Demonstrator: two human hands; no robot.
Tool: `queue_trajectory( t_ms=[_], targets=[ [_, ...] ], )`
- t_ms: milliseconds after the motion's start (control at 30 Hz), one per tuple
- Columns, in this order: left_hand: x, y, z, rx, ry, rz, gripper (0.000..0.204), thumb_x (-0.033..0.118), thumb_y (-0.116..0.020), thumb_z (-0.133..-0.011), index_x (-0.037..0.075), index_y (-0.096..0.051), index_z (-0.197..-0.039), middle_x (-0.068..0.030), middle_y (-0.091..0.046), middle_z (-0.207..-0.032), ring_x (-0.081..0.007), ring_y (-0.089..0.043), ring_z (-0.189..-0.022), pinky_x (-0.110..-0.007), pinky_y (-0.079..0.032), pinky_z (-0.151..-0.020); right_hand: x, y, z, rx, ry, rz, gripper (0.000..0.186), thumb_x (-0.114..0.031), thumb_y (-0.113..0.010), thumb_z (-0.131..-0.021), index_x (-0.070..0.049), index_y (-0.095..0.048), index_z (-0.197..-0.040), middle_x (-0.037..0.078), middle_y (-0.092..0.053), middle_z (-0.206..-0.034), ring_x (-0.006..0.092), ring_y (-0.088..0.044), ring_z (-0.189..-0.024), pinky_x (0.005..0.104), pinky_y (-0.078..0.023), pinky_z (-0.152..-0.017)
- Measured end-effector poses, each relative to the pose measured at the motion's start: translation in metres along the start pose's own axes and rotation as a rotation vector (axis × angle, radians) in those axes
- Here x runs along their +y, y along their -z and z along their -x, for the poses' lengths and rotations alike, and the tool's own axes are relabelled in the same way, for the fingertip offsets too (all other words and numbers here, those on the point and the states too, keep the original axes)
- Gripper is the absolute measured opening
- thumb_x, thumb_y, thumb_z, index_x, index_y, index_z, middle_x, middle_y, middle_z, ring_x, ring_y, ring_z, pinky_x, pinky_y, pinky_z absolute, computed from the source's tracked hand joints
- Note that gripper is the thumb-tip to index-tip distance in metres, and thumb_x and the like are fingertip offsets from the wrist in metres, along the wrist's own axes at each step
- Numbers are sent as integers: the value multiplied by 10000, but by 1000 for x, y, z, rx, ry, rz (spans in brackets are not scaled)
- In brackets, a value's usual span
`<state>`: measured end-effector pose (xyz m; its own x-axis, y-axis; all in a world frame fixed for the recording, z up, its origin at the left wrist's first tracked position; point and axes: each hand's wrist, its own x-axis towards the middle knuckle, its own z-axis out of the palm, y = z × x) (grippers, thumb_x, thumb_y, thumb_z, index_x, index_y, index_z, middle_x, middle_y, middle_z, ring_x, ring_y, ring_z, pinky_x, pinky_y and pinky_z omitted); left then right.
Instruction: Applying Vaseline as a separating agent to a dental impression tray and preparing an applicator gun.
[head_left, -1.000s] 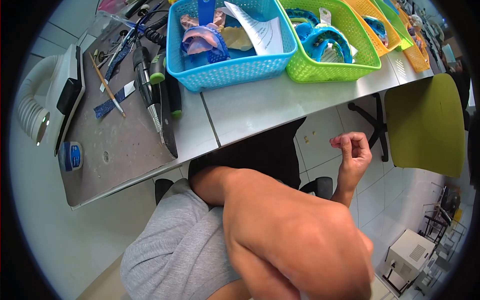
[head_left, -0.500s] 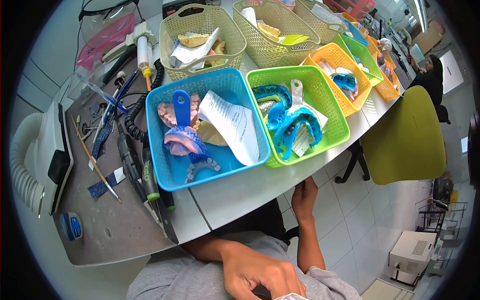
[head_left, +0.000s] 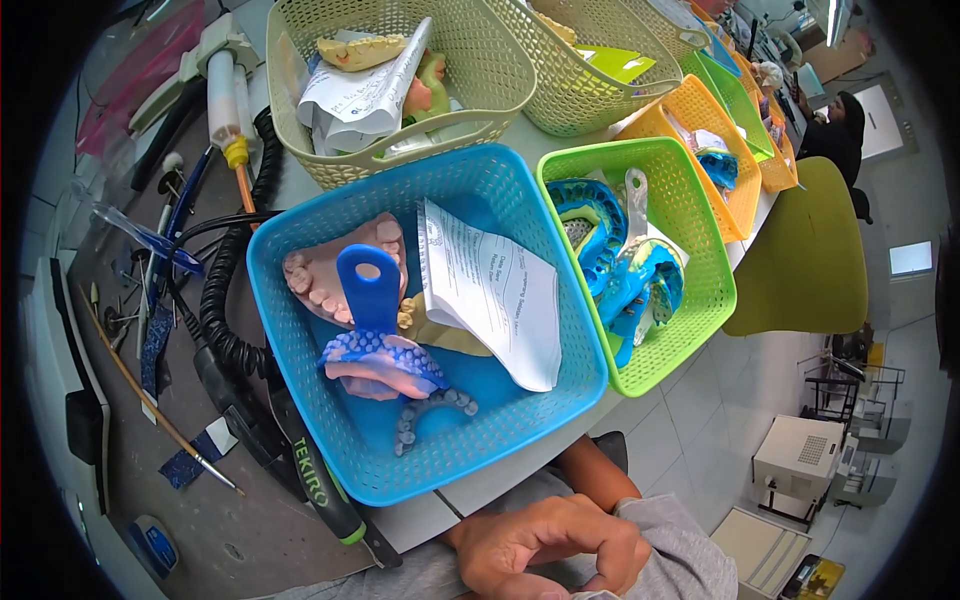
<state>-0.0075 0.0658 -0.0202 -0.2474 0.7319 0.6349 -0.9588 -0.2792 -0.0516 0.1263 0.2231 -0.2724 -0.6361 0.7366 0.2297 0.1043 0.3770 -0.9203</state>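
My left hand lies low over my lap, its fingers curled towards the thumb. What they hold, if anything, is hidden near the lower edge. My right forearm reaches under the table edge, where that hand is out of sight. Nearest is a blue plastic basket at the table's front edge. Inside lie a pink dental model, a blue impression tray with pink and purple impression material, a yellowish cast, a grey tooth-shaped arch and a folded printed paper.
A green basket with blue impressions stands right of the blue one. Beige baskets and an orange basket stand behind. Pliers-like tools, a brush, a coiled cord and a white suction hose unit lie left. A green chair stands right.
The view has come closer to the baskets, so the blue basket looks larger. My right hand has gone from view beneath the table edge. My left hand stays over my lap.
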Motion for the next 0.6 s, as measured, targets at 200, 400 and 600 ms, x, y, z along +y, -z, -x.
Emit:
queue_trajectory(
  t_ms=[200,400,600],
  targets=[
    [3,-10,9,66,-68,-24,267,237,-592,-892,-2,-527,-793,-104,-554,-760,-181,-513,-652,-313,-413,-597,-1,48,16,-49,98,-46,185,-100,-603,-813,24,-627,-949,176,-659,-885,322,-641,-829,405,-492,-749],
    [-11,-13,-2,175,-107,-12,193,177,-534,-890,3,-468,-841,-80,-491,-762,-157,-452,-690,-307,-368,-641,-15,-63,-7,-17,177,-58,185,-104,-596,-816,22,-628,-946,180,-657,-893,322,-639,-845,401,-490,-755],
    [-12,-28,-18,231,-154,-209,192,191,-505,-933,14,-440,-898,-95,-471,-834,-147,-442,-718,-293,-379,-675,-24,-67,-50,-66,223,-109,184,-109,-590,-820,21,-630,-944,184,-655,-900,322,-637,-862,397,-488,-761]
  ],
)
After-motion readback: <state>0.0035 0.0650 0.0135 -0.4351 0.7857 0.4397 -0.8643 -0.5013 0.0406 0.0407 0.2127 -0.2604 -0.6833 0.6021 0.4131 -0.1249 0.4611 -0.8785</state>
